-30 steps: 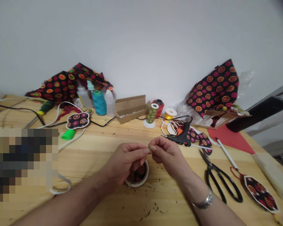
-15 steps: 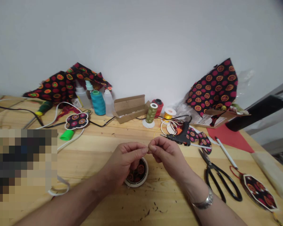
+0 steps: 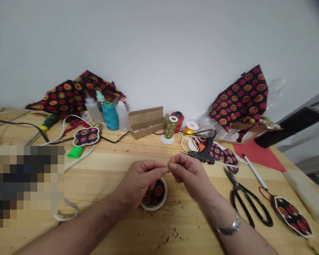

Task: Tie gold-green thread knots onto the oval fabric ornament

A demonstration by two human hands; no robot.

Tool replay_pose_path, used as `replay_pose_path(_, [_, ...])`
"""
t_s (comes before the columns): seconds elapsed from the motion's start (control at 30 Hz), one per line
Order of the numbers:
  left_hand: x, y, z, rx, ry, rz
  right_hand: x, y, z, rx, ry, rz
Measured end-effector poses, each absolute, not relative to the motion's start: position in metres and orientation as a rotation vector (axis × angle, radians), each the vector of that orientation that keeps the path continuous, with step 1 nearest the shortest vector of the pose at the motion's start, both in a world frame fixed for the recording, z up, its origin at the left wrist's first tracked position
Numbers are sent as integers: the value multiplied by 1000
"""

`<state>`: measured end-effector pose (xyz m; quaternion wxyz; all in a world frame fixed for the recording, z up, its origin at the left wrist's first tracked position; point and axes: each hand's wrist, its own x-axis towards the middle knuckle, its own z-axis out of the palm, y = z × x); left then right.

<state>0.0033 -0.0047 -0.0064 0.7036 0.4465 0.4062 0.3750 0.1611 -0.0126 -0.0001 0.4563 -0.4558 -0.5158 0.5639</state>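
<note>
My left hand and my right hand meet fingertip to fingertip above the wooden table, both pinched shut on something too small to name. A thin yellow thread runs from my right fingers toward the yellow spool. Under my left hand lies a round white-rimmed piece covered in patterned fabric, partly hidden by the fingers. A silver bracelet sits on my right wrist.
Black scissors, a white pen and an octagonal fabric piece lie to the right. A black glue gun, an olive spool, a teal spool, bottles, a cardboard box and patterned fabric line the back. Cables and a green cap lie left.
</note>
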Motion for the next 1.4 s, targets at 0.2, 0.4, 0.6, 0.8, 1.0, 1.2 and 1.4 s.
replay_pose_path(0.2, [3,-3,-3,1022,939,886,160,-12,1,-1101,-1174,1459])
replay_pose_path(0.4, [1,-1,-6,978,1042,976,155,-15,0,-1162,-1288,1374])
replay_pose_path(0.6, [1,1,-9,981,1083,992,154,-19,-3,-1310,-1580,902])
replay_pose_path(0.8, [4,2,-3,934,1081,1011,155,-24,-1,-1236,-2025,371])
replay_pose_path(1.0, [3,0,-3,961,1103,990,159,-29,-1,-1078,-2378,-234])
replay_pose_path(1.2, [2,-3,2,1203,988,778,164,-30,8,-965,-2353,-217])
replay_pose_path(1.4, [2,-7,5,1454,914,738,171,-19,14,-1131,-1941,450])
